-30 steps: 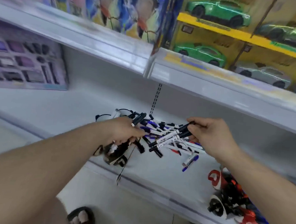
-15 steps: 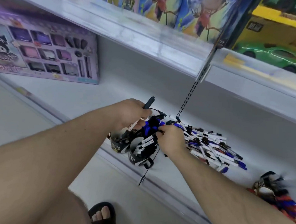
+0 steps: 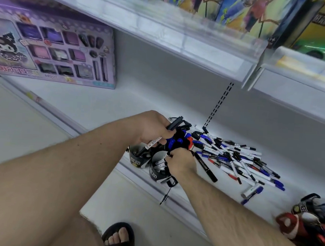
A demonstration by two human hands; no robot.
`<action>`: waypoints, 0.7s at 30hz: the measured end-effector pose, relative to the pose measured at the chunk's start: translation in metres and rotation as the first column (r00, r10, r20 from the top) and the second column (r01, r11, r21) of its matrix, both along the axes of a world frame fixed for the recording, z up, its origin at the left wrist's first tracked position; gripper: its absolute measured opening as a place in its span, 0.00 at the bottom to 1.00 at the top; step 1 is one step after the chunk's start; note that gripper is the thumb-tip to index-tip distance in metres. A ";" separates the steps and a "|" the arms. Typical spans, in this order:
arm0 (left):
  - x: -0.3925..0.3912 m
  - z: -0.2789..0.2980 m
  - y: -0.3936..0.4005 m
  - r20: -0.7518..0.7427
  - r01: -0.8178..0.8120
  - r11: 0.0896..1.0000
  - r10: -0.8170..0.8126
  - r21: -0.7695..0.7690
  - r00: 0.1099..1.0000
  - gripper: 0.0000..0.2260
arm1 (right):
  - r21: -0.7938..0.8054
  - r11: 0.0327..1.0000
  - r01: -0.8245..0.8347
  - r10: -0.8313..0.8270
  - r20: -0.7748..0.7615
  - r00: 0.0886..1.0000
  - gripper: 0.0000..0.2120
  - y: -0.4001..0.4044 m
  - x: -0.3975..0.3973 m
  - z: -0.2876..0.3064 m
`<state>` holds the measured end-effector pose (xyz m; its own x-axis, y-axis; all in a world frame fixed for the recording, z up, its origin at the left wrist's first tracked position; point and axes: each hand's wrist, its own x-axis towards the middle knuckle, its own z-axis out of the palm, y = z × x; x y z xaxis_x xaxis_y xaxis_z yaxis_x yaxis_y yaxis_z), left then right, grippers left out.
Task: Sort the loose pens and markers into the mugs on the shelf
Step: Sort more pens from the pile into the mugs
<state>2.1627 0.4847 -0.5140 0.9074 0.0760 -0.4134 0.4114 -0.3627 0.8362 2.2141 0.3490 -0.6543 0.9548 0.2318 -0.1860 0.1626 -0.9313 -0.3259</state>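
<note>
My left hand [image 3: 153, 128] grips a marker [image 3: 161, 137] above the left mug [image 3: 136, 156]; my right hand [image 3: 181, 163], mid-frame, pinches pens [image 3: 163, 162] in the right mug [image 3: 157, 172].

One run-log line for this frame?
left hand: holds marker over left mug | right hand: grips markers at right mug | pile: unsorted

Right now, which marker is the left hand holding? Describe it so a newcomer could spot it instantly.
Start at the white lower shelf, right of the purple box, where two dark mugs stand at the front edge. The left hand grips a marker slanting down into the left mug. Unlike the pile lying flat to the right, it is held off the shelf, black cap upward.
</note>
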 end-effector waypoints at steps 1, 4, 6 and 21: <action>0.000 0.000 -0.001 0.007 0.022 0.999 -0.022 0.025 1.000 0.09 | 0.025 1.000 -0.015 0.014 0.012 1.000 0.10 -0.002 0.001 0.003; 0.001 0.000 -0.003 0.024 0.097 0.990 -0.100 0.100 0.995 0.05 | 0.351 0.934 0.070 -0.085 0.029 0.996 0.12 -0.012 0.000 0.033; 0.002 0.000 -0.006 0.023 0.146 0.977 -0.151 0.155 0.988 0.06 | 0.674 0.669 0.313 -0.275 -0.167 0.947 0.17 -0.023 -0.004 0.065; 0.001 0.018 -0.014 -0.086 0.296 0.886 -0.285 0.357 0.955 0.29 | 0.566 0.820 0.087 -0.174 0.101 0.979 0.07 -0.059 -0.013 0.078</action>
